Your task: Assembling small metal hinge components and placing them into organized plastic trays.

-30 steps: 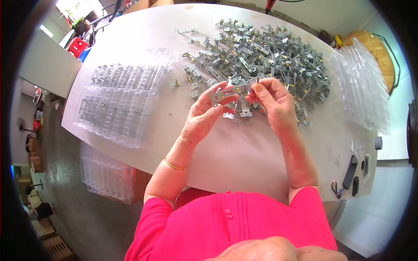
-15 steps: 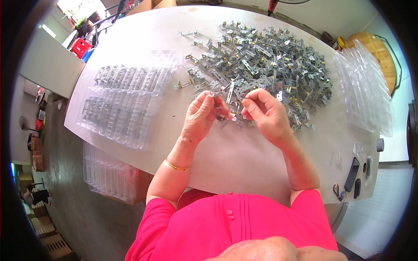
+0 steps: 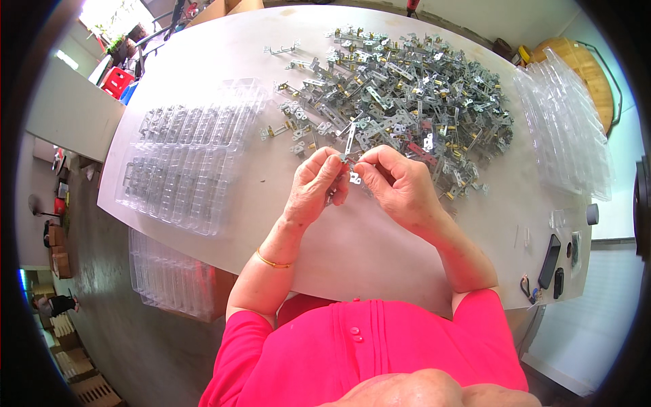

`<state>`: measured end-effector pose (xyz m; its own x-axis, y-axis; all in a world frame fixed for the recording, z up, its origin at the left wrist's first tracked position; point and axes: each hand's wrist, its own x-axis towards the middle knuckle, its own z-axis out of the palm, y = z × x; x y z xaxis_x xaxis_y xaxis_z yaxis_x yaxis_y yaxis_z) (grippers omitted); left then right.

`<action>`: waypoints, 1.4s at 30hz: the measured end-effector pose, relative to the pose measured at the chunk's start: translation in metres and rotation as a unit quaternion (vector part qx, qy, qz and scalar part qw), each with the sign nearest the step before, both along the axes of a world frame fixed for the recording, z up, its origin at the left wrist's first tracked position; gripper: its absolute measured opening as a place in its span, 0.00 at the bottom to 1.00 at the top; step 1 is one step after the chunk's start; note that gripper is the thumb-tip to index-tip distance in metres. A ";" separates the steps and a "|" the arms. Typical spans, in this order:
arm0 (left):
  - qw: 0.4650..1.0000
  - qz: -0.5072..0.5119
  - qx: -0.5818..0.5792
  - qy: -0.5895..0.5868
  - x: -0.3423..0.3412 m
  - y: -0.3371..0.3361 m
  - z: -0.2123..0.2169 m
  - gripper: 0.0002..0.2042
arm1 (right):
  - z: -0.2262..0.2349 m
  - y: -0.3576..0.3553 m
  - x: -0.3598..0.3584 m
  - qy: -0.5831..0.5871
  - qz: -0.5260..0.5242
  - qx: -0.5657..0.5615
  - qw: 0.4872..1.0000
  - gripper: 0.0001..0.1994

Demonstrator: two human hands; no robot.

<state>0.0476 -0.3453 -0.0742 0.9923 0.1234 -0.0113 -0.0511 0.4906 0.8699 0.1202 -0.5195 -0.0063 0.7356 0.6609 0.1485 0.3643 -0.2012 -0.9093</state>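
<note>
Both my hands meet at the near edge of a big heap of small metal brackets [image 3: 407,88], silvery with some brass-coloured parts. My left hand [image 3: 316,184] pinches a small metal bracket [image 3: 344,160] between thumb and fingers; more metal shows below by its curled fingers. Close against it, my right hand [image 3: 395,182] has thumb and forefinger pressed together at the bracket's right end. Whether a separate small piece is in that pinch is too small to make out. To the left lie clear plastic trays [image 3: 227,163] with rows of metal parts in their compartments.
A stack of clear trays [image 3: 563,129] stands at the table's right. Near the right front edge lie a dark phone [image 3: 550,262], a small black object [image 3: 559,283] and scissors [image 3: 526,289]. More clear trays [image 3: 173,275] sit below the table's left edge. A round wooden board [image 3: 576,81] leans behind.
My right hand has moved left, so its fingertips now meet those of my left hand at the bracket. My left fingers have curled in more. The view has shifted slightly.
</note>
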 end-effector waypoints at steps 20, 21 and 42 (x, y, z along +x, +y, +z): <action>0.960 0.069 0.266 -0.055 -0.001 -0.007 -0.006 0.12 | -0.003 0.002 -0.001 -0.111 -0.012 -0.033 0.993 0.06; 0.954 0.070 0.283 -0.065 -0.001 -0.007 -0.007 0.12 | -0.001 0.002 -0.002 -0.132 -0.022 -0.031 0.990 0.04; 0.994 0.020 -0.101 -0.031 0.003 0.003 -0.006 0.14 | -0.006 0.004 0.003 -0.054 -0.039 0.015 0.998 0.04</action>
<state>0.0506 -0.3425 -0.0805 0.9861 0.1650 0.0201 -0.1243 0.6515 0.7484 0.1232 -0.5155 -0.0127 0.7631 0.5965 0.2488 0.4451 -0.2060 -0.8715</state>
